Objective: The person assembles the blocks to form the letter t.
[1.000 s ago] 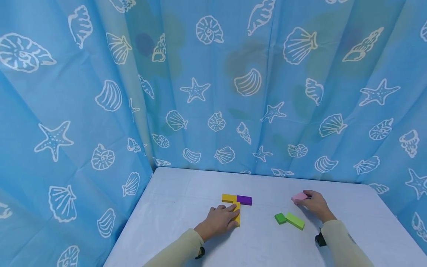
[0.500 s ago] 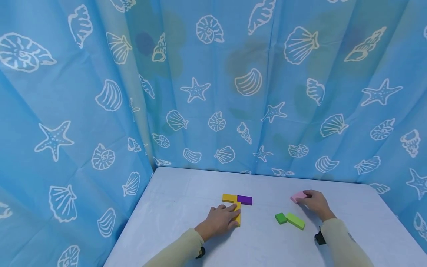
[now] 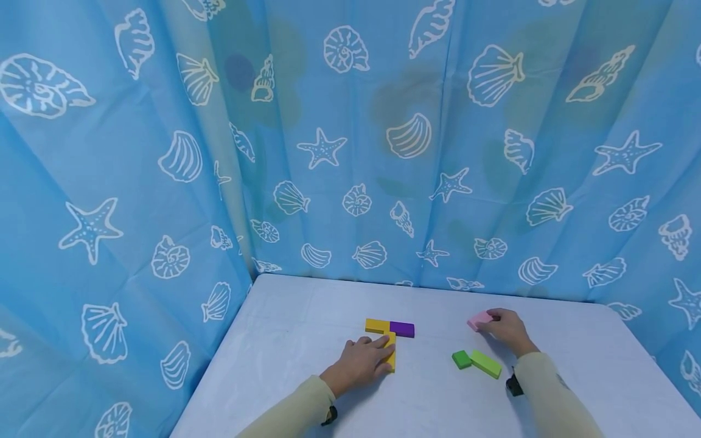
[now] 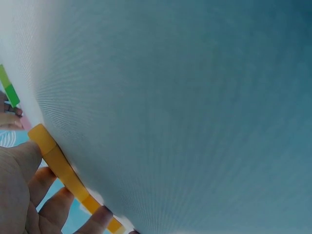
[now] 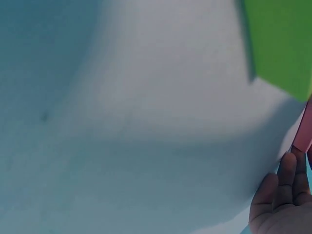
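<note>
In the head view my left hand (image 3: 360,360) rests with its fingers on a long yellow block (image 3: 390,356) that points toward me. The left wrist view has the thumb and fingertips along the top of the yellow blocks (image 4: 63,168). Beyond its fingers a second yellow block (image 3: 376,326) lies crosswise, end to end with a purple block (image 3: 402,330), so the three form a T. Over on the right, my right hand (image 3: 509,330) pinches a pink block (image 3: 479,320) between thumb and fingers. Part of the pink block (image 5: 304,129) shows at the right wrist view's edge.
A small green block (image 3: 461,359) and a longer lime block (image 3: 485,364) lie near each other in front of the right hand. The white table (image 3: 306,304) backs onto a blue shell-print curtain (image 3: 339,243), which also runs along the left side.
My right hand has moved a little to the left with the pink block, which now sits further from the right sleeve's earlier place. The left hand and the T of blocks stay put.
</note>
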`<state>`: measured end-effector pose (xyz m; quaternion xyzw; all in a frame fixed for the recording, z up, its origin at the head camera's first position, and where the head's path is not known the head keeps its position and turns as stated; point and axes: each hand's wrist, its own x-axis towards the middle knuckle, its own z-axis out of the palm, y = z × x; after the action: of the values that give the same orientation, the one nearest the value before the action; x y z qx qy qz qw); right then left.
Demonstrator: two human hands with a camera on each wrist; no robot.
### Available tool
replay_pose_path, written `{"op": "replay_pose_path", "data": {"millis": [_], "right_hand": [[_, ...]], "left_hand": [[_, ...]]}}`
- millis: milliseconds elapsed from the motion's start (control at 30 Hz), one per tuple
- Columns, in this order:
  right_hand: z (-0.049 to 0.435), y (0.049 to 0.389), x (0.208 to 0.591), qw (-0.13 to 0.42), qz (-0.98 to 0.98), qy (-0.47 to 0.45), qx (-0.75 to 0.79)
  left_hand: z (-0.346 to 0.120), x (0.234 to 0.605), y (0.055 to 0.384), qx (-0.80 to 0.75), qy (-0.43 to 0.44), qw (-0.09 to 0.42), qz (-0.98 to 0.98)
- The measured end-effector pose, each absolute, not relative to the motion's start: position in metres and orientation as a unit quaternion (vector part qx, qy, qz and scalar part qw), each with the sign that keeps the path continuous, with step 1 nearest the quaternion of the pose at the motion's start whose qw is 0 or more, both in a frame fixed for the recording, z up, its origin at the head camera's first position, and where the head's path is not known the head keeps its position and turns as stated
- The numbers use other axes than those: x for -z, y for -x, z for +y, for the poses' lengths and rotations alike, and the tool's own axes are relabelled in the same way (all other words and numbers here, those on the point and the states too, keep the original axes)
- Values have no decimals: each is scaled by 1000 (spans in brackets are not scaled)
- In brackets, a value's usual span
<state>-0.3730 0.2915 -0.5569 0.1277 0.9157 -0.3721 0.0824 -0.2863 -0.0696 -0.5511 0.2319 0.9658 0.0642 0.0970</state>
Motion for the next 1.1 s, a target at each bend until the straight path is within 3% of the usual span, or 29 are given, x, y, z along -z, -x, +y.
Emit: {"op": "replay_pose_path", "data": {"millis": [1100], "right_hand": [[240, 396, 546, 120, 931, -82, 336]], "left_hand": [[-69, 553, 286, -54, -227, 97, 967]]}}
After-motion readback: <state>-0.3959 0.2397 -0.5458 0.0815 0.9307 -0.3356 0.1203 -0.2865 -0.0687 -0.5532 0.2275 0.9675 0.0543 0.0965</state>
